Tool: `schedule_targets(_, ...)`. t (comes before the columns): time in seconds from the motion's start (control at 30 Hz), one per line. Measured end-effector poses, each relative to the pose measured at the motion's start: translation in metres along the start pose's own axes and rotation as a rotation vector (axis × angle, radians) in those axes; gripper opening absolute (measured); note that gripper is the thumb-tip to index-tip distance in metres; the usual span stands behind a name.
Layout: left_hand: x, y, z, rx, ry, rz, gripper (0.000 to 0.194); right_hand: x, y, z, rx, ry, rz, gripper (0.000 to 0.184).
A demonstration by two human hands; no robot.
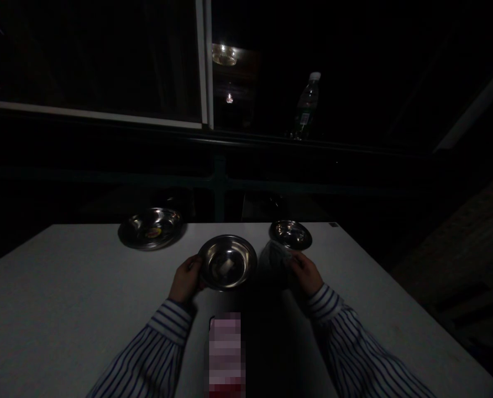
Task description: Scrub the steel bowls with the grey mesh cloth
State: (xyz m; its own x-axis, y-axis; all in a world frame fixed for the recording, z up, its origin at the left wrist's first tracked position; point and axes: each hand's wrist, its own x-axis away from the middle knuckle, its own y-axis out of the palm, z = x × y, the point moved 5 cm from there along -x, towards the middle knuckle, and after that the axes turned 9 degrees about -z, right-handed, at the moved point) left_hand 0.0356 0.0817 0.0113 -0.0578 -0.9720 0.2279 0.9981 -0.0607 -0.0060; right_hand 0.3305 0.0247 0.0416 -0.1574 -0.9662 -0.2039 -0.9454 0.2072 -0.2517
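My left hand [186, 279] is closed on the left rim of a shiny steel bowl [229, 262], whose hollow side faces me above the white table. My right hand [307, 272] pinches a thin, dark grey, cloth-like piece [276, 258]; the dim light hides its exact kind. Just beyond that hand a second steel bowl [291, 234] rests near the table's far edge. At the far left, several stacked steel plates [150, 229] lie with a yellow label showing in the top one.
The white table [84, 298] ends just past the bowls. A blurred-out pinkish phone-like object [225, 354] lies near me. A clear bottle with a white cap [307, 106] stands on the sill by the dark window frame [205, 66].
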Motion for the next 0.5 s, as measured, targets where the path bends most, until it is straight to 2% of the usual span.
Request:
schedule_targets(0.23, 0.006, 0.001, 0.007, -0.028, -0.025, -0.025, 0.033, 0.005, 0.041, 0.000, 0.183, -0.034, -0.231, 0.027)
schedule_targets(0.43, 0.009, 0.000, 0.007, -0.038, -0.031, -0.036, 0.033, 0.014, 0.068, -0.034, 0.257, -0.142, -0.412, 0.045)
schedule_targets(0.5, 0.009, 0.001, 0.007, -0.051, -0.027, -0.038, 0.033, 0.011, 0.076, -0.043, 0.306, -0.184, -0.429, 0.050)
